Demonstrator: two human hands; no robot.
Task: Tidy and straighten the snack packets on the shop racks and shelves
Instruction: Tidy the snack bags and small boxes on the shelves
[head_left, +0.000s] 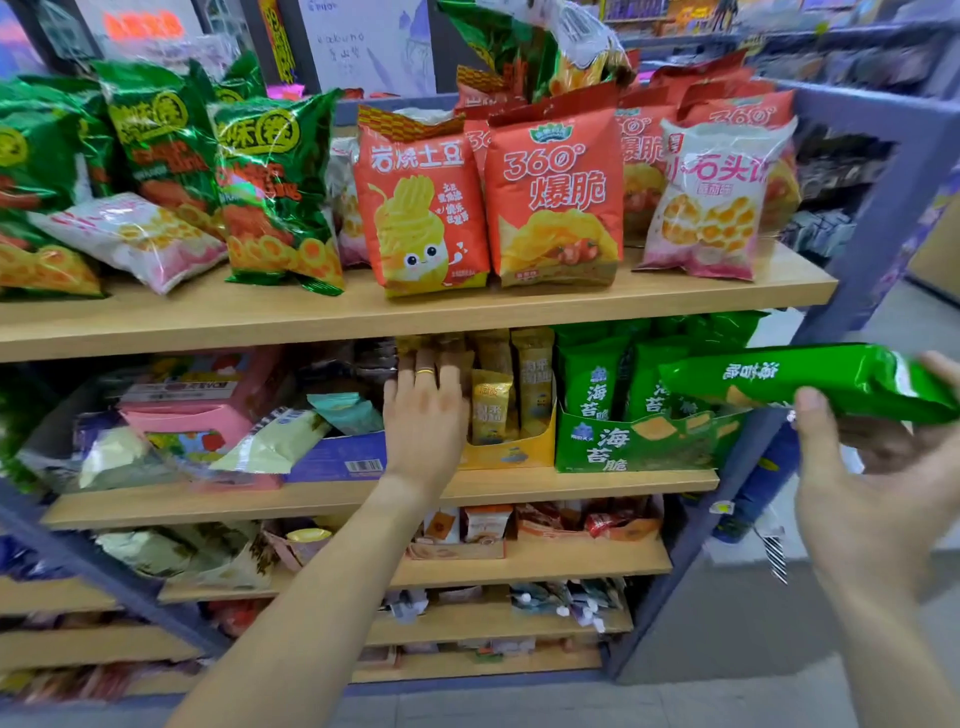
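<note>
My right hand (862, 478) grips a green seaweed snack packet (810, 379), held flat in the air right of the rack, its thumb on top. My left hand (423, 410), wearing a gold ring, reaches with straight fingers into the second shelf (597, 480) and touches packets beside the yellow display box (514, 449). A green display box (639, 441) of matching seaweed packets stands right of the yellow box. On the top shelf (415, 312), orange chip bags (558, 192) stand upright, green ring-snack bags (270, 192) lean, and a pink-white bag (130, 239) lies flat.
A pink box (192, 415), a blue box (343, 457) and loose packets crowd the left of the second shelf. Lower shelves (519, 566) hold small mixed packets. The blue-grey rack post (883, 208) stands at the right, with grey floor (727, 649) beside it.
</note>
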